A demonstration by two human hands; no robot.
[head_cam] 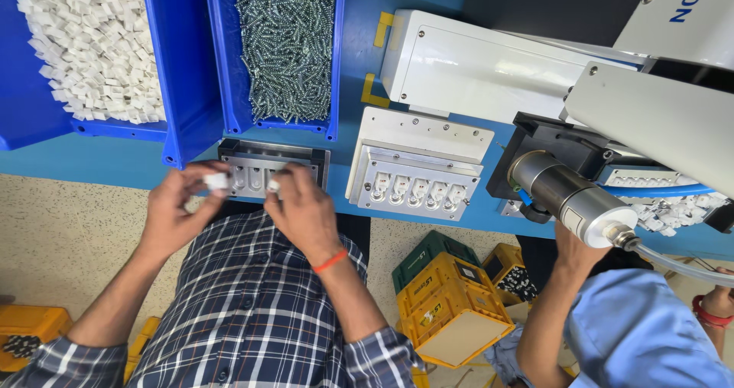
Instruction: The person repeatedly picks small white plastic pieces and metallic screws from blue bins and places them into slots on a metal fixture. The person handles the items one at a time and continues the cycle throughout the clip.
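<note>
My left hand (177, 211) pinches a small white plastic part (216, 181) at the left end of a grey metal fixture tray (260, 159) with several slots. My right hand (300, 208) holds another small white part (273, 185) over the tray's right slots. The tray sits at the front edge of the blue workbench (107, 162). Beside it, a second white fixture (417, 170) holds a row of several white parts. An orange band circles my right wrist.
A blue bin of white plastic parts (92, 44) and a blue bin of screws (287, 48) stand behind the tray. A white machine housing (474, 67) and a metal cylinder (569, 197) are at right. A co-worker's arm (554, 304) reaches up there. Yellow crates (451, 308) sit on the floor.
</note>
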